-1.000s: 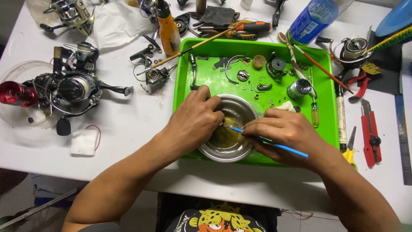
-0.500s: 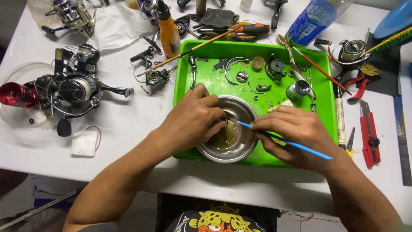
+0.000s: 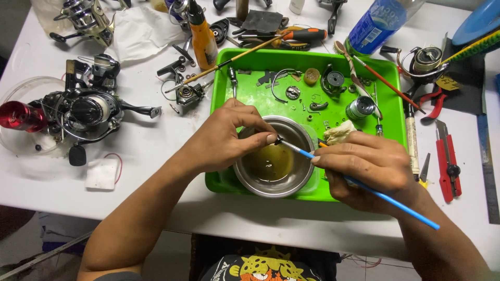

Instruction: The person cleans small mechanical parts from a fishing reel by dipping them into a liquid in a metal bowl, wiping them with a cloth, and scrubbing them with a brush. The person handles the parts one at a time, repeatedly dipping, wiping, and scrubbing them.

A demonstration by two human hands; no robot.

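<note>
Hands meet over a steel bowl [image 3: 271,184] that sits in the near part of a green tray [image 3: 260,104] on the white desk [image 3: 156,151]. The bowl holds a shallow pool of yellowish-brown liquid. The left hand [image 3: 224,138] rests on the bowl's left rim, its thumb and forefinger pinched narrow on a small dark part [image 3: 278,139] held just above the liquid; the part is too small to identify. The right hand [image 3: 367,169] is closed on a blue-handled brush [image 3: 385,198], gripped like a pen, with the handle running back past the wrist toward the desk's near edge. The brush tip touches the pinched part.

Behind the hands, the tray's far half carries loose metal pieces, a wire bail, a small gear, a metal spool [image 3: 359,108] and a wad of pale cloth [image 3: 339,131] just beside the right hand's knuckles.

On the desk to the left lies a dark fishing reel [image 3: 88,112] with a red spool [image 3: 21,115], and near it a small white pad [image 3: 102,173]. An orange oil bottle [image 3: 203,44] stands beyond the tray. To the right lie red pliers [image 3: 432,106] and a red utility knife [image 3: 449,166].
</note>
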